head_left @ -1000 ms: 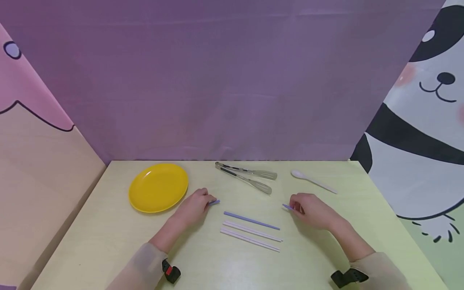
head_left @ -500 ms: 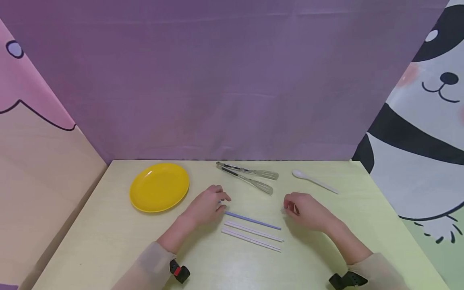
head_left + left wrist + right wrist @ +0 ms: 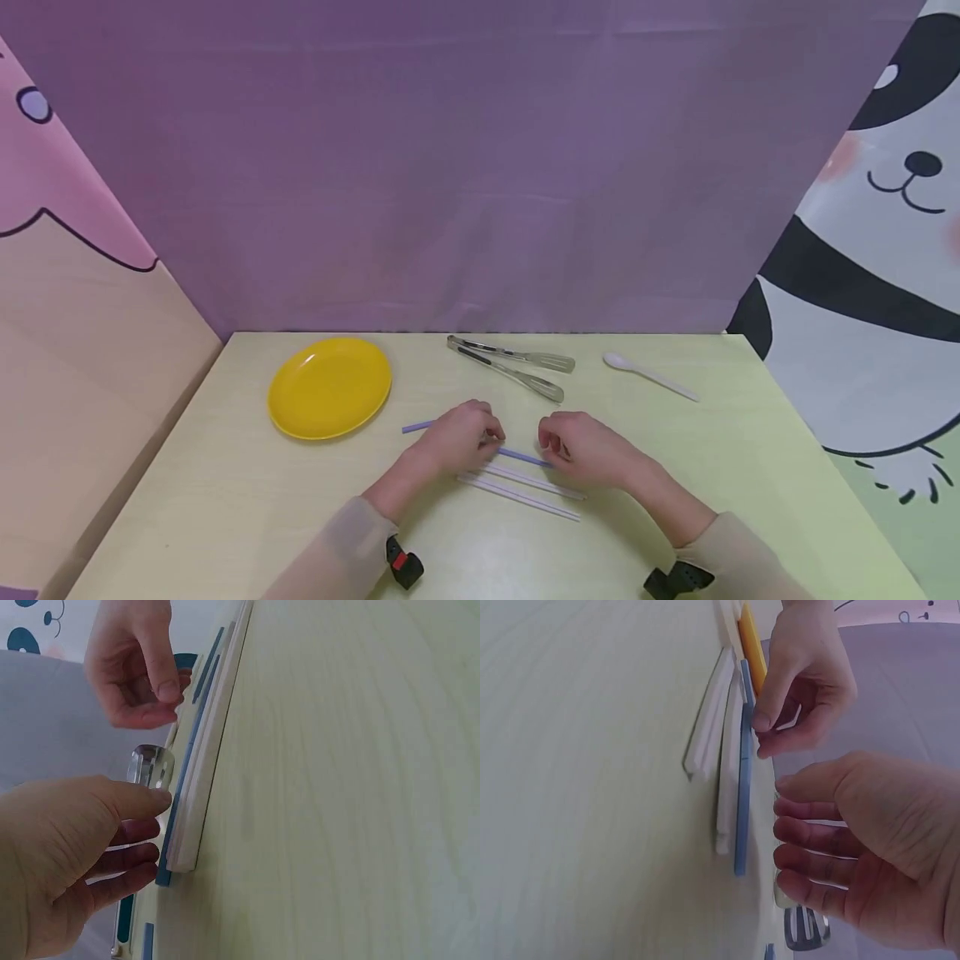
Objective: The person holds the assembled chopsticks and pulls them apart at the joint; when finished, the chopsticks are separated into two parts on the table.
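Note:
My left hand (image 3: 459,435) hovers over the near end of a blue chopstick (image 3: 525,457); thumb and fingers are apart beside it, and whether they touch it I cannot tell. My right hand (image 3: 588,450) is at that chopstick's other end, fingers loosely bent with nothing between them in the right wrist view. Another blue chopstick (image 3: 415,427) pokes out left of my left hand, partly hidden. A further blue tip (image 3: 769,952) shows low in the right wrist view. Two pairs of pale pink chopsticks (image 3: 519,497) lie just in front, side by side.
A yellow plate (image 3: 330,389) stands at the back left. Metal tongs (image 3: 513,367) lie spread behind the hands, and a pale spoon (image 3: 648,377) is at the back right. A purple backdrop (image 3: 480,183) rises behind the table.
Both hands have moved inward toward the middle blue chopstick. The blue chopsticks they held one second ago have been let go; the left one now lies behind my left hand.

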Available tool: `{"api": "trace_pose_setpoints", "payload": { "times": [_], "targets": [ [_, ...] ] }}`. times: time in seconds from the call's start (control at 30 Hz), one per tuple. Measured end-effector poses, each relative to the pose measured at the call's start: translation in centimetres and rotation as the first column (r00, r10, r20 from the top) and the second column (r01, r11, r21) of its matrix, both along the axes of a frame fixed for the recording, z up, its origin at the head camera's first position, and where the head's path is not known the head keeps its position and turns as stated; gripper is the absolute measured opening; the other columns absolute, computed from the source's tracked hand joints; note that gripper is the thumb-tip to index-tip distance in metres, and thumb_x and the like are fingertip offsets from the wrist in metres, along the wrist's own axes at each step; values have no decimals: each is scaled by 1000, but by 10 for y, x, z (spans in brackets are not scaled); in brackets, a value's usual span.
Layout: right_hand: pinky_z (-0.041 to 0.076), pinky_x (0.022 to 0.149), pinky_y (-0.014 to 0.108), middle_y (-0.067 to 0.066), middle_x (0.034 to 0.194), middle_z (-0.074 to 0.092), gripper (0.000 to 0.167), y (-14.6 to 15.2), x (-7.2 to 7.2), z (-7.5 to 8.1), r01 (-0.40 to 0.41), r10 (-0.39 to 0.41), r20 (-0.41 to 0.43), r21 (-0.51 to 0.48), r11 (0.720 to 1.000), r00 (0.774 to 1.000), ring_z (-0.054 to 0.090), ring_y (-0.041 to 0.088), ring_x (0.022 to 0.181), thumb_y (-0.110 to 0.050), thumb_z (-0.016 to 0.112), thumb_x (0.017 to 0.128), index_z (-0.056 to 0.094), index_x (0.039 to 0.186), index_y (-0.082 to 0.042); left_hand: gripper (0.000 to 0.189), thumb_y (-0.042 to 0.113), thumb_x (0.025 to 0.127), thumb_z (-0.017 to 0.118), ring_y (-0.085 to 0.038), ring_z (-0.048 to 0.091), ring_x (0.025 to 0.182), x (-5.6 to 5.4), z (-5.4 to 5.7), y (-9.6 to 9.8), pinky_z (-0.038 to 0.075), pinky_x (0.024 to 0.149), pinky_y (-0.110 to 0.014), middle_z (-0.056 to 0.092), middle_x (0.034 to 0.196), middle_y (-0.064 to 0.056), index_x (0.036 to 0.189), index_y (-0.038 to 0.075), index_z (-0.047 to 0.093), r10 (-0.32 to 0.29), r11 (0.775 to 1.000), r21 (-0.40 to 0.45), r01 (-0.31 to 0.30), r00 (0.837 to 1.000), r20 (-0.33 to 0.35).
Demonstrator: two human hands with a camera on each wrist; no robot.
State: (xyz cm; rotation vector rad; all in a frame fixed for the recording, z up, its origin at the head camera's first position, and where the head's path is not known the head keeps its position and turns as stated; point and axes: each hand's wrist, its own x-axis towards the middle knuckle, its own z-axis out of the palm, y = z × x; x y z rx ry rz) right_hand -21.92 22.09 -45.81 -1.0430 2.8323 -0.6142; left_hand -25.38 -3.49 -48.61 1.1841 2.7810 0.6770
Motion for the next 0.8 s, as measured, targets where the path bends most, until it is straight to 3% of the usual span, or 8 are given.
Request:
{"api": "trace_pose_setpoints", "payload": {
  "times": [0.33,0.5,0.63,0.7,0.8],
  "targets": [
    [40,63,21,-11,71,48,22,-12,0,-7,-10,7,51,55,998,999,42,1,65,-6,76,90,59,82,-16,7,17,95,80,-7,61,89,1,-3,9,54,85,-19,69,93,6,98,15,86,-18,998,-62,18,1000,-9],
    [40,65,23,-8,78,48,20,-16,3,-9,25,-28,33,96,995,999,42,6,69,-3,65,96,53,86,-15,5,15,98,73,-8,58,84,3,-2,9,53,81,-21,66,90,6,94,15,75,-18,999,-50,17,1000,-17],
    [35,63,24,-7,73,38,17,-16,5,-2,29,-34,75,60,998,997,36,8,66,-2,54,103,47,93,-13,6,12,101,62,-8,53,75,7,1,11,47,71,-21,59,81,7,96,15,63,-2,1000,-20,2,1000,-20],
    [32,60,22,-8,69,33,17,-15,5,4,10,-12,104,22,1000,994,31,6,62,-4,51,106,47,92,-13,7,14,102,58,-9,52,72,10,4,12,43,66,-21,56,78,7,95,16,61,9,1000,-26,-10,998,-55],
    [27,59,19,-12,66,28,23,-11,5,16,-40,40,97,-8,999,994,24,1,58,-9,50,110,48,88,-15,14,19,105,56,-8,50,65,16,12,13,38,58,-20,54,75,8,91,18,60,12,998,-61,-25,978,-208]
  ]
}}
